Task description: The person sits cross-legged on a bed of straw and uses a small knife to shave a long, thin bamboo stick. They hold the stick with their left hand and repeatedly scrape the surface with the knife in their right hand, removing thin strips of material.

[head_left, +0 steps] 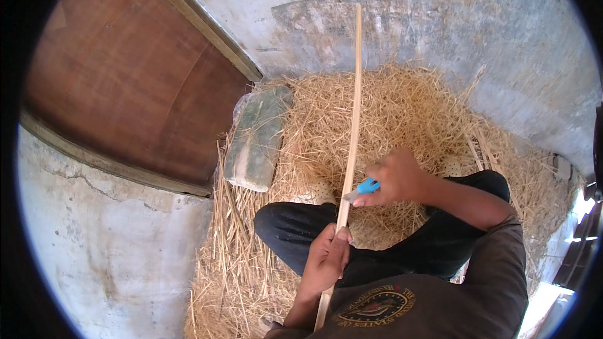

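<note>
The left hand (pixel 326 257) grips a long bamboo strip (pixel 353 119) rising over the straw pile (pixel 408 119), while the right hand (pixel 396 179), just above, closes on a blue-handled knife (pixel 363 188) touching the strip.

Seated person on a straw heap (pixel 402 119) beside a concrete wall (pixel 452 31). The left hand (pixel 326 257) grips a long, pale bamboo strip (pixel 355 107) near its lower end. The right hand (pixel 396 179) holds a blue-handled knife (pixel 363 188), blade against the strip. A green-grey stone block (pixel 257 138) lies at the heap's left edge, below a brown wooden door (pixel 125 69).
</note>
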`<action>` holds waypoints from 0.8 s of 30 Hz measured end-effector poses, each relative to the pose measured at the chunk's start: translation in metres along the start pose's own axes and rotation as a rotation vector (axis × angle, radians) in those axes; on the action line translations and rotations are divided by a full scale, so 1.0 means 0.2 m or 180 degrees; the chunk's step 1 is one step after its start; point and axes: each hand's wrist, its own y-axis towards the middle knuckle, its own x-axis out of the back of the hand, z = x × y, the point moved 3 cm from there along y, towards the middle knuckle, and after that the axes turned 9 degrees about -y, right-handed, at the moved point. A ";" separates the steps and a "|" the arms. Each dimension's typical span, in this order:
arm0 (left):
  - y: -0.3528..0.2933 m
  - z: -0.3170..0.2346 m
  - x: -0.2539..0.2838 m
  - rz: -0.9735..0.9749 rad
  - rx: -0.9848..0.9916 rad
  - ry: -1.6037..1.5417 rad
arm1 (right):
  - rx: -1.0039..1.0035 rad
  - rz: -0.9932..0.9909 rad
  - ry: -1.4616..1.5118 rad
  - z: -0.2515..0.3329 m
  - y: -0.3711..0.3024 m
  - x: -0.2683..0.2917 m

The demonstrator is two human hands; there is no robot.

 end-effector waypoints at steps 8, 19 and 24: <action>-0.03 0.06 -0.05 0.0299 0.0189 -0.0070 | -0.0935 0.0174 -0.0284 -0.34 0.03 -0.01; -0.03 0.06 -0.10 0.0578 0.0540 -0.1811 | -0.1248 -0.0229 -0.0049 -0.39 0.05 0.06; -0.06 0.06 -0.12 0.0512 0.0533 -0.1098 | -0.1360 -0.0136 -0.0175 -0.48 0.02 0.12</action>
